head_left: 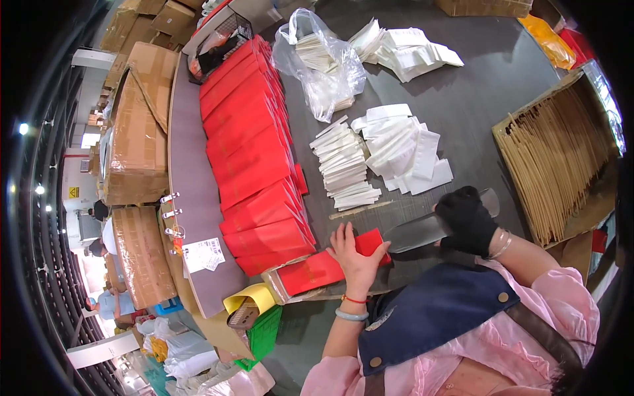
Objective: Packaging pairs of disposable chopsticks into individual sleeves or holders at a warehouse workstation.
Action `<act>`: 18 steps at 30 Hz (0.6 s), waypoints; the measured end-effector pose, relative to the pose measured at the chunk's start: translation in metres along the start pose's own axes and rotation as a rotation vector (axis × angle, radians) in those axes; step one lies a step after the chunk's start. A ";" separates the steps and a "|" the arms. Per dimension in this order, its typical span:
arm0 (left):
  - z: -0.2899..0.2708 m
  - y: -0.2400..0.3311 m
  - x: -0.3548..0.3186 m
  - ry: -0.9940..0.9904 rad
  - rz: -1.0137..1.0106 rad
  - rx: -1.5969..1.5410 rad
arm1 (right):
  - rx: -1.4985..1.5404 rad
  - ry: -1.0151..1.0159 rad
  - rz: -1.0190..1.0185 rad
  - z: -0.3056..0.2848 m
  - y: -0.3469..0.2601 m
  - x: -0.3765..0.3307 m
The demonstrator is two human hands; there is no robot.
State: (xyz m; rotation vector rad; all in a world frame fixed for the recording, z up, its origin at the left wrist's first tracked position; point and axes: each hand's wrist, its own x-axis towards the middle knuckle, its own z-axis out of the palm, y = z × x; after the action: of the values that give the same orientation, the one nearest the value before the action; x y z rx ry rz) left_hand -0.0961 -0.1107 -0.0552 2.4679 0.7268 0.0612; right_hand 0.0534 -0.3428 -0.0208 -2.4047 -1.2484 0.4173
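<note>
My bare left hand [358, 263] lies across a long red envelope [307, 274] near the table's front edge. Its fingers are spread, with the thumb pointing right over the envelope's end. Just right of it, my right hand [467, 221], in a black fingerless glove, is closed on a clear plastic sleeve [415, 235]. The sleeve's left end reaches the red envelope's right end. Whether the two overlap cannot be made out. Behind my left hand stands a long row of overlapping red envelopes [254, 148].
Stacks of white paper slips [347, 165] and white packets [403, 148] lie mid-table. A clear bag [320, 63] of slips sits farther back. At right is a carton [508, 165] of thin brown sticks. A yellow-edged box [254, 297] stands by the front left corner; large cartons [139, 132] stand left.
</note>
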 end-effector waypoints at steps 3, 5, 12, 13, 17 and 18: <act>0.002 0.006 0.000 -0.023 0.027 -0.021 | 0.106 -0.003 -0.091 0.038 -0.014 0.016; -0.004 0.004 0.005 -0.038 0.038 -0.021 | 0.053 -0.076 -0.101 0.045 -0.031 0.028; -0.009 -0.009 0.075 0.075 0.363 0.062 | 0.128 0.357 0.119 -0.005 0.018 -0.006; -0.010 -0.014 0.082 0.078 0.399 0.207 | 0.103 0.443 0.176 -0.019 0.030 -0.016; -0.010 -0.019 0.088 0.086 0.483 0.234 | 0.164 0.761 0.482 -0.039 0.114 -0.100; -0.010 -0.014 0.089 0.085 0.496 0.234 | 0.186 0.804 0.598 -0.047 0.133 -0.125</act>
State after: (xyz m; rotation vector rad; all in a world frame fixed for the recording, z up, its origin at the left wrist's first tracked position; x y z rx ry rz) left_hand -0.0291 -0.0508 -0.0642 2.8300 0.1439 0.2825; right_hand 0.0979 -0.5253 -0.0331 -2.3452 -0.1375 -0.2658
